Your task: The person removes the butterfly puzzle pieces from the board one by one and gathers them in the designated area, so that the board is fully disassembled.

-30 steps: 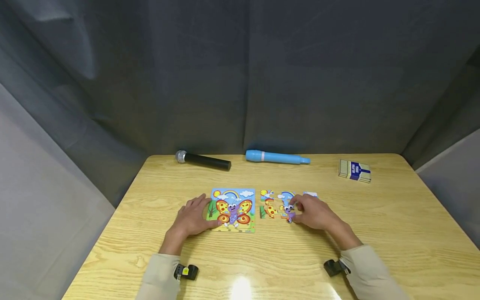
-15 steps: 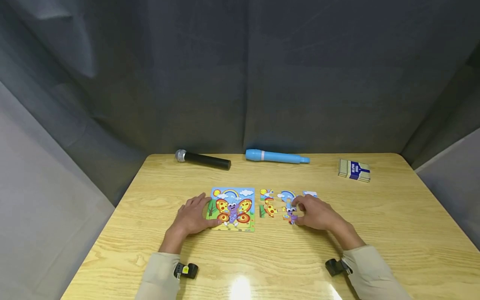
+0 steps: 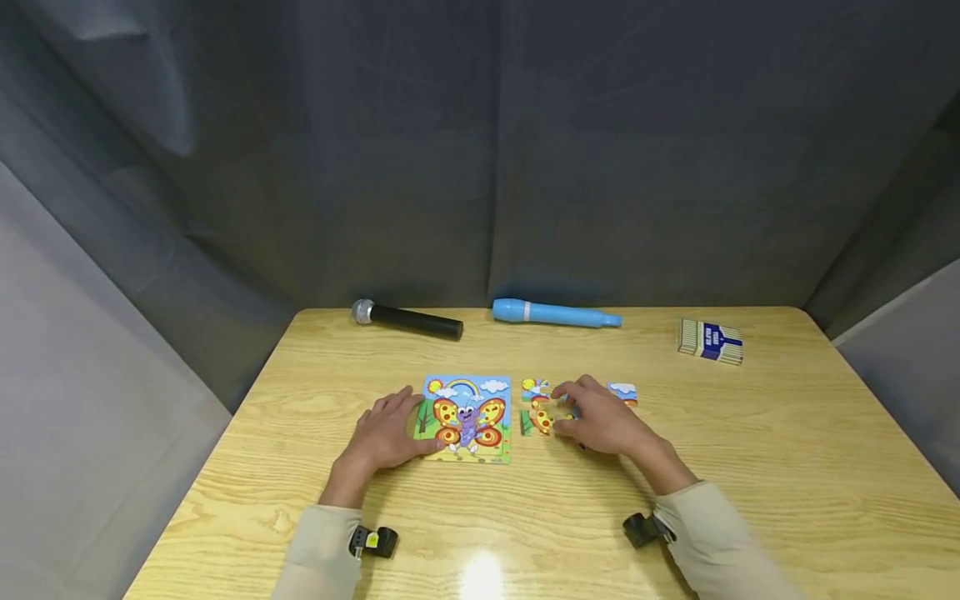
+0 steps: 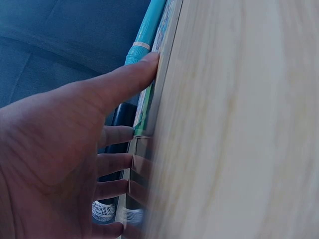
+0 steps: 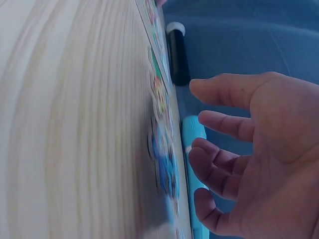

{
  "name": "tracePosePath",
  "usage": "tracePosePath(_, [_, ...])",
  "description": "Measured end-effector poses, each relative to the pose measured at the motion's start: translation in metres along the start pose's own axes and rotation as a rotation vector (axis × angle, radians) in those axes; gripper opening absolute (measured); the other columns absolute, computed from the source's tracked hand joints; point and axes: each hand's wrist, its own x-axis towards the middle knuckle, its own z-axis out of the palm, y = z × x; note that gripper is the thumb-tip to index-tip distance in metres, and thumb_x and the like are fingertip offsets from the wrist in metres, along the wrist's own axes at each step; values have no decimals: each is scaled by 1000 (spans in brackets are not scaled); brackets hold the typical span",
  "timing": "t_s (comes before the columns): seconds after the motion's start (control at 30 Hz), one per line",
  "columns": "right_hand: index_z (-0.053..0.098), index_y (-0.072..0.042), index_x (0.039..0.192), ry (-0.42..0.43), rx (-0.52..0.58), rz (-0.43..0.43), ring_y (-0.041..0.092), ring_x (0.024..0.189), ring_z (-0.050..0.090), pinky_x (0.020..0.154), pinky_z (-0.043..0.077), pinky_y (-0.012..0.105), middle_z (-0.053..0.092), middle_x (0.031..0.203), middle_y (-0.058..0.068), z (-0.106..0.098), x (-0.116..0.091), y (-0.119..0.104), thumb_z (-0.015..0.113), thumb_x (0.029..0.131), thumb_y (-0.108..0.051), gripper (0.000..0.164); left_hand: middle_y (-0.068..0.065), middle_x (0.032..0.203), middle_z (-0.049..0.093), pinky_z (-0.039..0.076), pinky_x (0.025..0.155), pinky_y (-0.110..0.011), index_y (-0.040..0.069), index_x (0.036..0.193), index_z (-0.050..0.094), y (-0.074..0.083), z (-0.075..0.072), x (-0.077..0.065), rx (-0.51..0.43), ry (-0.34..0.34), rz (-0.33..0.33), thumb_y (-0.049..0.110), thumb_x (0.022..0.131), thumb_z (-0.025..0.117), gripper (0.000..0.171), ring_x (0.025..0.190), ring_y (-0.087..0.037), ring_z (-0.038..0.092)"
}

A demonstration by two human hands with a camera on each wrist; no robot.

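My left hand (image 3: 386,429) rests on the left side of the butterfly puzzle board (image 3: 467,423). Its thumb (image 4: 134,72) lies straight on the board's near edge, and the fingers touch the left edge and the table. Just right of the board lie a joined pair of puzzle pieces, the sun piece (image 3: 531,387) above the wing piece (image 3: 538,423). My right hand (image 3: 603,421) hovers over the middle pieces and mostly hides them; its fingers are loosely bent, apart from the thumb, with nothing between them. A cloud piece (image 3: 622,392) shows beyond the right hand.
A black microphone (image 3: 412,321) and a blue microphone-shaped stick (image 3: 558,314) lie along the table's far edge. At the back right is a flat pack of striped sticks (image 3: 711,342). A dark curtain (image 3: 480,167) hangs behind the table.
My right hand has let go of the purple butterfly-face piece and moved left toward the sun and wing pieces. The left hand has stayed at the board.
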Motion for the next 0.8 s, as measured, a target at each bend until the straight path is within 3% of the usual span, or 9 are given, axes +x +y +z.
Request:
tracePosePath(0.43, [64,-14,123,39,-9,-51,14,86,51,73,44,33,57,106,4,25,22,-31,72,87,-26,39,-9,159,28,24,110,-67,18,147,42,-1,0,1,2,4,4,65,75,70,90,145,-35,26])
tracePosePath(0.8, [65,-16,126,0,-51,-48,14,85,53,73,45,34,56,104,1,41,38,-45,71,86,-31,43,-8,160,29,25,110,-67,18,147,41,-2,1,1,11,-1,0,65,76,69,89,145,-35,27])
